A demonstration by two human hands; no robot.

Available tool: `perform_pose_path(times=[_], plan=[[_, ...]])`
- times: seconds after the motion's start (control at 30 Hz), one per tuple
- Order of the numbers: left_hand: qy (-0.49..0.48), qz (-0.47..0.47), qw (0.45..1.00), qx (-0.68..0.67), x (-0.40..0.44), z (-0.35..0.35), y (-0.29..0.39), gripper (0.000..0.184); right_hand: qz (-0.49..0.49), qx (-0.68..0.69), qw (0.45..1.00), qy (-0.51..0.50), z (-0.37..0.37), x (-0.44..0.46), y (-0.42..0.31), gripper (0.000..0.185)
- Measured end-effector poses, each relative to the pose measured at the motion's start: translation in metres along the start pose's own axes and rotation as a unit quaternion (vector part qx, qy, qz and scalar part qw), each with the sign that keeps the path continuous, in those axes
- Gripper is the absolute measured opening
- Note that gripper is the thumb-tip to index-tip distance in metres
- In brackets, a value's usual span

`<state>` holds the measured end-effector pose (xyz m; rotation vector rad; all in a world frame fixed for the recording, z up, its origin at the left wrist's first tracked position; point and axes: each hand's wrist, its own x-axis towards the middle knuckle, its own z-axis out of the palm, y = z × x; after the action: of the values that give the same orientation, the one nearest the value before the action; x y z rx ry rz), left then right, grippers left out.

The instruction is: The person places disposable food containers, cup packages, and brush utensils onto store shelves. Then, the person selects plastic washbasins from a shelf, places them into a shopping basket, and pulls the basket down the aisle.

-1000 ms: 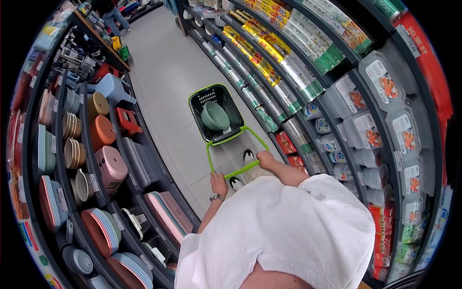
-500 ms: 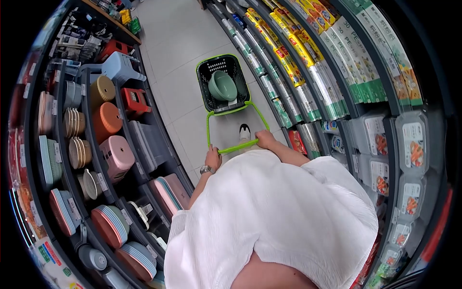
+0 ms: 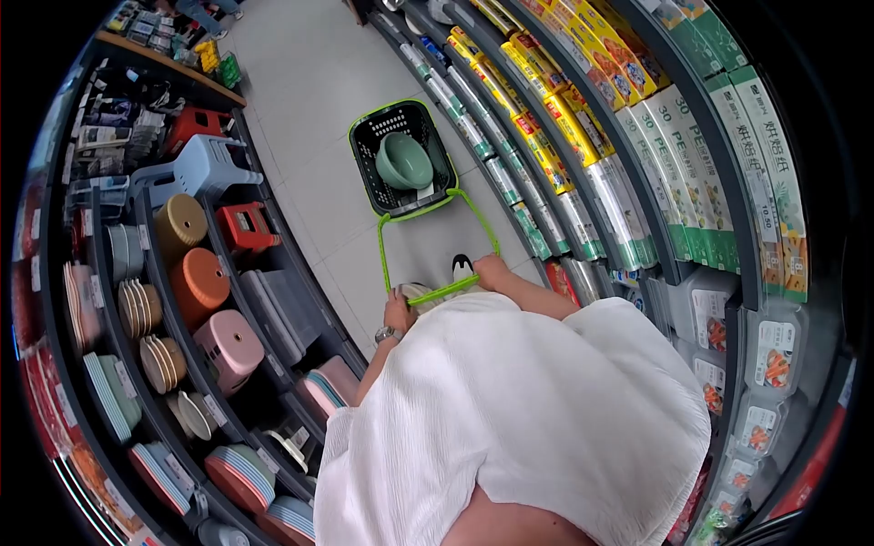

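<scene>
A black basket with a green rim [image 3: 360, 173] stands on the floor ahead, tilted slightly in view. Inside it lies a green bowl [image 3: 406, 162], with a small white label beside its lower edge. The basket's bright green handle [image 3: 442, 291] reaches back toward my body. My left hand [image 3: 398, 311], with a watch at the wrist, is closed around the left end of the handle bar. Around the right end, my right hand [image 3: 492, 273] is closed too. One black-and-white shoe [image 3: 462, 266] shows just beyond the bar.
Left shelves hold an orange stool [image 3: 200, 282], a pink stool [image 3: 229, 348], a blue stool [image 3: 211, 166] and stacked basins. Right shelves carry boxed rolls [image 3: 669, 164] and clear containers [image 3: 776, 355]. The grey aisle floor [image 3: 291, 91] runs ahead; a person's legs [image 3: 198, 14] show far off.
The shelves have slid past toward me on both sides, and the basket sits higher in view than a second ago. Both hands have stayed on the handle. One shoe has gone out of sight.
</scene>
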<state>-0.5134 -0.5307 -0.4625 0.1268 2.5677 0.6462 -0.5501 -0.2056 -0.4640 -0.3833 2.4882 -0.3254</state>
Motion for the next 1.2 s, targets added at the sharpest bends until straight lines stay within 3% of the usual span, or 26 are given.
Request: perform_pose_path(times=[0.23,0.3,0.53,0.83,0.97,1.2], plan=[[-0.047,0.010,0.999,-0.010,0.040,-0.023,-0.026,0.037,0.007,0.004,1.000,-0.027,-0.010,0.035,-0.007,0.019],[-0.110,0.034,0.993,-0.033,0.063,-0.028,-0.045,0.037,0.026,0.006,0.999,-0.026,-0.021,0.047,-0.014,0.018],[-0.153,0.150,0.975,0.065,0.159,-0.111,-0.095,0.031,0.111,0.002,0.994,-0.020,-0.074,0.112,-0.057,0.017],[-0.021,0.181,0.983,0.011,0.223,-0.244,-0.141,0.025,0.166,0.028,0.986,0.010,-0.149,0.223,-0.129,0.022],[0.032,0.189,0.980,-0.046,0.237,-0.276,-0.151,0.021,0.168,0.069,0.983,0.034,-0.161,0.252,-0.142,0.025],[0.110,0.187,0.969,-0.114,0.257,-0.312,-0.157,0.033,0.119,0.102,0.986,0.054,-0.195,0.284,-0.160,0.026]])
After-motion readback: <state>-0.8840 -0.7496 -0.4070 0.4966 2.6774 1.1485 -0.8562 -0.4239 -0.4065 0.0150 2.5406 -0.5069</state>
